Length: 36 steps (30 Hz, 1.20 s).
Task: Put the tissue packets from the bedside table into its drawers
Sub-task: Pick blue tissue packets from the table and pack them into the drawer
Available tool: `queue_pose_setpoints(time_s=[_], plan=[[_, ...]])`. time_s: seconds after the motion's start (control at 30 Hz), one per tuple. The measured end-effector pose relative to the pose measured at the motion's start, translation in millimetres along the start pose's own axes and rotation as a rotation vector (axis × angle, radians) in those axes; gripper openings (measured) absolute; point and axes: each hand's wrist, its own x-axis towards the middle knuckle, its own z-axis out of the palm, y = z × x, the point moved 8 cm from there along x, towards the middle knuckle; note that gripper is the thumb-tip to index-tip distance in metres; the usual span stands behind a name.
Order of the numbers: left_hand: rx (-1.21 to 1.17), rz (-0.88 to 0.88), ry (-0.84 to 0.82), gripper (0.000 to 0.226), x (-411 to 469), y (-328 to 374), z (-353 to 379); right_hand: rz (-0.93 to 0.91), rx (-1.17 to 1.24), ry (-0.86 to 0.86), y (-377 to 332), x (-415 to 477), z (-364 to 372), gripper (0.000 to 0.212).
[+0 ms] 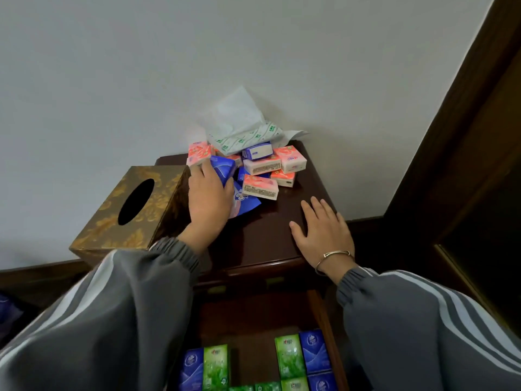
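Note:
A heap of small tissue packets (260, 170), pink, white and blue, lies at the back of the dark wooden bedside table (262, 238). My left hand (208, 198) reaches into the heap, and its fingers hold a pink packet (198, 154) that is lifted and slightly blurred. A blue packet (223, 168) lies against the thumb side of that hand. Flat on the table top near the front right edge rests my right hand (321, 230), fingers straight, holding nothing. Below, the open drawer (327, 323) holds several green and blue packets (290, 356) in rows.
A gold patterned tissue box (129, 207) stands on the table's left side, right beside my left wrist. A crumpled white plastic wrapper with green print (239, 128) leans on the wall behind the heap. A dark wooden frame (465, 153) rises on the right.

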Motion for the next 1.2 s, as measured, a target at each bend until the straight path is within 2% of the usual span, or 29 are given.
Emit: queue_pose_setpoints(time_s=[0.1,0.2,0.33,0.4,0.47,0.57,0.7,0.83,0.93,1.0,1.1,1.2], plan=[[-0.081,0.041,0.032,0.073,-51.5,-2.2,-12.3,-0.003,0.007,0.000,-0.2,-1.3,-2.4,0.063],[0.057,0.034,-0.049,0.076,-97.2,-20.6,-0.9,-0.006,-0.004,0.002,-0.3,-1.5,-2.8,0.061],[0.166,0.011,-0.083,0.070,-104.0,-35.3,7.1,-0.029,0.003,0.024,0.1,-3.9,-6.8,0.054],[0.167,-0.017,-0.085,0.068,-101.6,-40.1,6.9,-0.036,0.105,0.083,-1.8,-3.4,-18.4,0.048],[0.161,-0.023,-0.064,0.067,-102.0,-43.5,6.5,-0.075,0.209,0.214,-11.3,1.0,-40.8,0.040],[0.141,-0.009,-0.008,0.066,-105.2,-44.2,6.2,-0.173,0.199,0.314,-42.8,27.1,-68.6,0.039],[0.142,0.016,0.055,0.065,-108.8,-43.4,5.0,-0.165,0.172,0.191,-90.3,94.5,-75.9,0.055],[0.136,0.028,0.069,0.066,-109.4,-42.1,4.2,-0.012,0.067,-0.041,-106.9,147.5,-52.8,0.071],[0.128,0.026,0.080,0.068,-108.4,-42.8,5.1,0.041,0.019,-0.078,-106.7,161.7,-39.2,0.054],[0.107,0.024,0.084,0.069,-107.4,-43.9,4.3,0.077,0.102,-0.011,-102.7,161.0,-42.7,0.039],[0.057,-0.005,0.060,0.069,-106.9,-46.0,3.5,0.171,0.435,0.160,-86.8,140.5,-62.6,0.032],[-0.230,-0.091,0.060,0.068,-106.0,-51.0,-4.1,0.176,0.761,0.305,-78.8,95.3,-82.9,0.027]])
